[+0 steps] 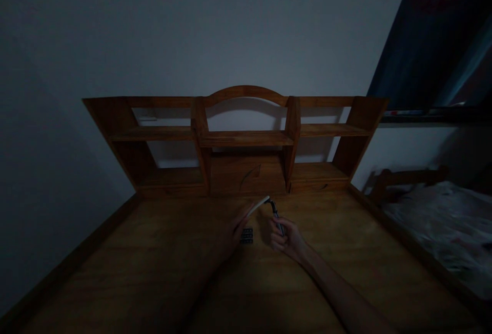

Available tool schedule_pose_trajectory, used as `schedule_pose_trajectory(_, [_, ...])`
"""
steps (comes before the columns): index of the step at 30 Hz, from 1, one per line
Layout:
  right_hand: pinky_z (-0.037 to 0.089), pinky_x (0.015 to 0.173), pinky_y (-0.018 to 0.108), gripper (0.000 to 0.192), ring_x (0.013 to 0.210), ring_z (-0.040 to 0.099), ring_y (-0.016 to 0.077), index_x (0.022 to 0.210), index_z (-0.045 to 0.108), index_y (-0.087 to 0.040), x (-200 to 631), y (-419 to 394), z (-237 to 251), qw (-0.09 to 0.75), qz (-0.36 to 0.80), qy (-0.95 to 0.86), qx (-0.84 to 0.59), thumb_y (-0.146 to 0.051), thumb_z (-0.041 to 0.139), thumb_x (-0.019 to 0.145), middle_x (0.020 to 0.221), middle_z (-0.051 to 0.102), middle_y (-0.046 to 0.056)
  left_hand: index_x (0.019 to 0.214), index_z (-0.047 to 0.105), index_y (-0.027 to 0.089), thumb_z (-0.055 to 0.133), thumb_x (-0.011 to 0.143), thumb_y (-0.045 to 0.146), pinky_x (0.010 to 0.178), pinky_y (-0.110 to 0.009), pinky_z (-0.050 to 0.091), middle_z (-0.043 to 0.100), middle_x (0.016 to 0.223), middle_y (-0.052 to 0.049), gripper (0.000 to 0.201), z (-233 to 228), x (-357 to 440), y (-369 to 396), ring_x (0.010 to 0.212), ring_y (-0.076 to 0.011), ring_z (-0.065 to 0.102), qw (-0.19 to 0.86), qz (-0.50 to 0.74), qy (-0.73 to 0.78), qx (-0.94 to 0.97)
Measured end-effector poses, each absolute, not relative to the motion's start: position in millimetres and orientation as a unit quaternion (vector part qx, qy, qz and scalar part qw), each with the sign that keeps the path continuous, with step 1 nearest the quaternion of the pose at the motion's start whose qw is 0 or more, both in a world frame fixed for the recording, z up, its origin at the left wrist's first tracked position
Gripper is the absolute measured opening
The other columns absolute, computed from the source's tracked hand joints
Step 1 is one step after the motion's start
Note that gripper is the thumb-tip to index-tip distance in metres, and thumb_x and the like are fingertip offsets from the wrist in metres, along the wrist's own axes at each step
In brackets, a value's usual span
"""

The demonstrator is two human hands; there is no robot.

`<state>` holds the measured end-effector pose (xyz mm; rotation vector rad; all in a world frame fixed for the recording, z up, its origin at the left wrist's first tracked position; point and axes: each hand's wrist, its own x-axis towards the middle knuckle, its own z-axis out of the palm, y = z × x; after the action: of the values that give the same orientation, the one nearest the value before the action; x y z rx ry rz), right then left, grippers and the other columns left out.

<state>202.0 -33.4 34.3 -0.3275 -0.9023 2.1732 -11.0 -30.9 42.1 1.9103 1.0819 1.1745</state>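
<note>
The scene is dim. My right hand (286, 239) grips the handle of a razor (275, 213) above a wooden desk (154, 272). My left hand (240, 224) pinches a pale strip, which looks like the razor's cap or head (259, 205), at the razor's top end. A small dark cartridge pack (246, 235) lies on the desk just under my left hand. Both hands are close together near the middle of the desk.
A wooden hutch with shelves (242, 139) stands at the desk's back against a pale wall. A bed with a light cover (442, 226) lies to the right. A dark window (434, 42) is at the upper right.
</note>
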Motion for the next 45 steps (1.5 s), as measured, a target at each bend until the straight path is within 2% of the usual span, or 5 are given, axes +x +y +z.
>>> schedule_pose_trajectory(16, [0.018,0.037,0.022,0.033,0.032,0.014,0.0067,0.058,0.037,-0.02,202.5,-36.1,39.7,0.379,0.846,-0.355,-0.121,-0.039,0.047,0.083,0.038,0.018,-0.01,0.132,0.048,0.03,0.035,0.094,0.041,0.112,-0.043,0.032,0.049,0.138,0.003,0.041,46.7,-13.3,-34.0,0.13,-0.0188,0.043,0.29,0.475,0.446,0.701])
schedule_pose_trajectory(23, [0.018,0.037,0.023,0.03,0.032,0.014,0.0069,0.058,0.039,-0.02,201.2,-34.4,35.4,0.377,0.847,-0.359,-0.106,-0.036,0.043,0.083,0.038,0.019,-0.009,0.135,0.044,0.033,0.036,0.094,0.04,0.112,-0.043,0.031,0.047,0.139,0.005,0.042,51.7,-12.8,-33.4,0.129,-0.0183,0.043,0.286,0.428,0.445,0.733])
schedule_pose_trajectory(30, [0.018,0.038,0.022,0.03,0.034,0.013,0.0064,0.058,0.037,-0.02,204.3,-37.1,44.2,0.384,0.845,-0.348,-0.132,-0.036,0.046,0.082,0.04,0.018,-0.009,0.136,0.042,0.033,0.036,0.094,0.038,0.112,-0.037,0.032,0.044,0.141,0.006,0.043,53.0,-16.3,-32.6,0.13,-0.0169,0.042,0.251,0.448,0.455,0.727])
schedule_pose_trajectory(39, [0.018,0.039,0.022,0.032,0.033,0.013,0.007,0.058,0.033,-0.021,209.5,-32.7,43.1,0.418,0.841,-0.309,-0.148,-0.036,0.046,0.083,0.038,0.019,-0.01,0.136,0.041,0.034,0.036,0.094,0.038,0.111,-0.042,0.034,0.046,0.14,0.007,0.043,49.3,-16.2,-32.9,0.128,-0.0188,0.044,0.237,0.435,0.447,0.745])
schedule_pose_trajectory(45, [0.014,0.035,0.021,0.032,0.032,0.011,0.0061,0.057,0.031,-0.02,209.8,-28.9,39.1,0.393,0.853,-0.303,-0.16,-0.033,0.048,0.081,0.038,0.019,-0.01,0.135,0.043,0.033,0.036,0.093,0.039,0.112,-0.042,0.032,0.049,0.138,0.007,0.043,49.7,-14.6,-32.8,0.127,-0.0188,0.046,0.259,0.423,0.445,0.745])
